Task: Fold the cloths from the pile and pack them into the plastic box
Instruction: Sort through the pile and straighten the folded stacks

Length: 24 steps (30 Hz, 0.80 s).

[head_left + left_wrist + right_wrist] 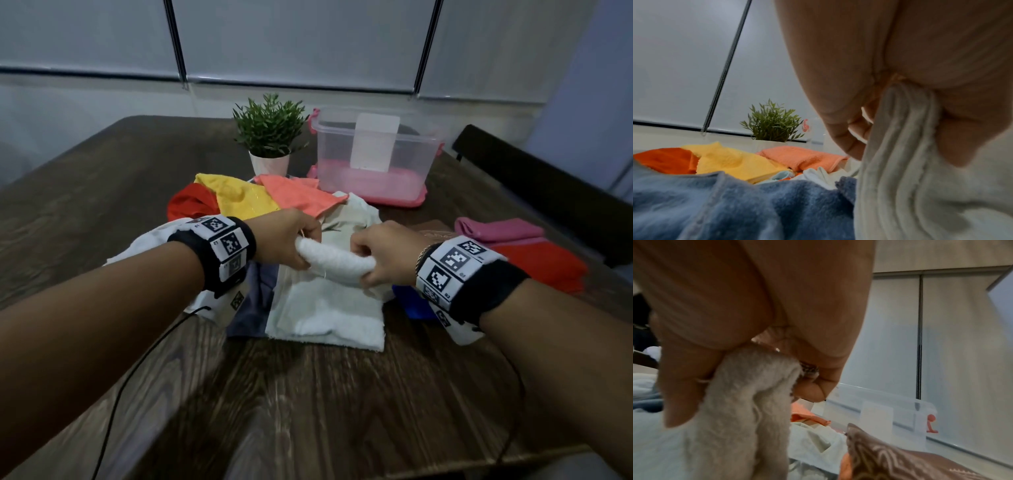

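Both hands are gripping the white towel [334, 263] just in front of the pile [246, 198]. The left hand [286, 240] is pinching one end with curled fingers, and the right hand [383, 255] is clamping the other end the same way. The rest is draping down onto the table [308, 394]. The box [373, 154] is sitting open behind the pile, beside the plant [270, 126].
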Available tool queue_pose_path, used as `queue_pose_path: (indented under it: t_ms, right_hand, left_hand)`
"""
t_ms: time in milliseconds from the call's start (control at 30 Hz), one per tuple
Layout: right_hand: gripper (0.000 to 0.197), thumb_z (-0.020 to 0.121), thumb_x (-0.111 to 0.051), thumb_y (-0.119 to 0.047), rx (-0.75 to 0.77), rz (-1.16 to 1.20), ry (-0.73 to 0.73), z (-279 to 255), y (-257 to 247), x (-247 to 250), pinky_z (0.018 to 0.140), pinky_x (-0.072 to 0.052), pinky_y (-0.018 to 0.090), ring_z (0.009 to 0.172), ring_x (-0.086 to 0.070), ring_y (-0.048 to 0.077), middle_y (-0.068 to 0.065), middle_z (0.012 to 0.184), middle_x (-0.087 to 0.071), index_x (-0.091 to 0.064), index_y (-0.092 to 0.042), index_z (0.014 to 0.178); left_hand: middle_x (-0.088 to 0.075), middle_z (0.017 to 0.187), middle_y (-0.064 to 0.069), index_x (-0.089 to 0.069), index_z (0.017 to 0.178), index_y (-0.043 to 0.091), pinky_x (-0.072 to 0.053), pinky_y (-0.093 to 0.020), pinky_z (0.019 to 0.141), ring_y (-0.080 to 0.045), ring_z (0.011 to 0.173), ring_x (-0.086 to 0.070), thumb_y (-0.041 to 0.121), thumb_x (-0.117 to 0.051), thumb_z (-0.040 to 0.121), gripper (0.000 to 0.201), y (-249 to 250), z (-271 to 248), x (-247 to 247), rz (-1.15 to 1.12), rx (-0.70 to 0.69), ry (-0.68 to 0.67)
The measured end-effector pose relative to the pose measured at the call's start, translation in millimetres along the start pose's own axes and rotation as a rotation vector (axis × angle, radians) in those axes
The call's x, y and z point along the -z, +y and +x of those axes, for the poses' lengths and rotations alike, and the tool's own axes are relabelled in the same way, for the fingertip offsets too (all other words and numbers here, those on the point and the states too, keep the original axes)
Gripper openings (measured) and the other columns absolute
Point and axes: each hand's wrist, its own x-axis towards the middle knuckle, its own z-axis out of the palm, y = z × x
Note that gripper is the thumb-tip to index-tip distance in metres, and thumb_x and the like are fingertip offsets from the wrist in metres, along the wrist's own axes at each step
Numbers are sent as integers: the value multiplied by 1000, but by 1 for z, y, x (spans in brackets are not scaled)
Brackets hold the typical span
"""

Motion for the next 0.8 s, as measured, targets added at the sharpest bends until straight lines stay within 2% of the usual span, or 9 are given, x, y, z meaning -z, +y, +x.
queue_pose_path:
  t_ms: [67,133,267,333,400,500,567,700,800]
  right_hand:
    - [34,70,-82,-26,26,-19,-63,-5,-6,-5,58,-31,22,75,-43,7,-17,75,-44,-51,-29,84]
    - [35,66,-85,-26,49,6,-139,-8,-12,-10,64,-40,26,81,-48,10,-16,77,-48,-55,-29,84]
    - [43,61,-89,-49,70,35,-320,-15,-18,-18,74,-53,32,83,-60,13,-9,86,-65,-68,-23,88]
    - [43,64,-84,-58,42,72,-300,-17,-17,-19,72,-54,34,78,-63,13,-5,82,-69,-69,-22,83]
    - [43,66,-84,-53,-3,85,-177,-13,-15,-21,73,-53,37,81,-60,15,-5,86,-66,-61,-23,84]
    - [67,66,-84,-51,-4,-9,-154,-6,-19,-25,90,-48,40,105,-52,19,-3,115,-54,-50,-26,117]
    - [77,68,-82,-52,12,-59,-225,-3,-24,-30,92,-48,39,110,-56,24,3,120,-58,-49,-18,128]
    - [61,69,-79,-58,0,-126,-258,-2,-32,-36,84,-54,40,96,-62,25,4,103,-63,-60,-15,108]
    - [53,68,-79,-57,10,-126,-199,-5,-29,-35,81,-53,39,94,-60,21,-3,98,-59,-54,-22,99]
  left_hand:
    - [-59,78,18,-64,86,27,-42,-11,63,-1,69,-53,20,-84,69,28,7,-6,-2,66,-3,-151]
    - [-57,79,22,-63,91,29,-37,-2,60,0,71,-52,24,-85,71,30,12,-10,-5,107,7,-262]
    - [-62,75,20,-69,90,26,-39,-4,60,5,67,-55,38,-86,71,28,18,-17,-11,34,74,-457]
    - [-67,78,13,-72,88,23,-45,-14,65,2,67,-57,49,-80,74,30,20,-17,-12,-27,69,-418]
    - [-63,86,9,-66,97,23,-44,-20,67,-5,75,-55,51,-79,74,38,21,-14,-16,24,49,-262]
    - [-54,120,8,-50,131,26,-42,-26,86,-14,107,-52,49,-79,75,67,26,-10,-29,237,86,-265]
    - [-55,130,2,-48,136,23,-43,-28,92,-19,114,-53,49,-76,77,70,27,-8,-41,284,94,-329]
    - [-59,121,2,-56,126,22,-47,-32,91,-20,109,-56,47,-75,79,57,27,-8,-47,301,86,-335]
    - [-58,109,7,-60,119,21,-43,-27,83,-15,98,-54,43,-74,80,47,27,-11,-43,309,36,-314]
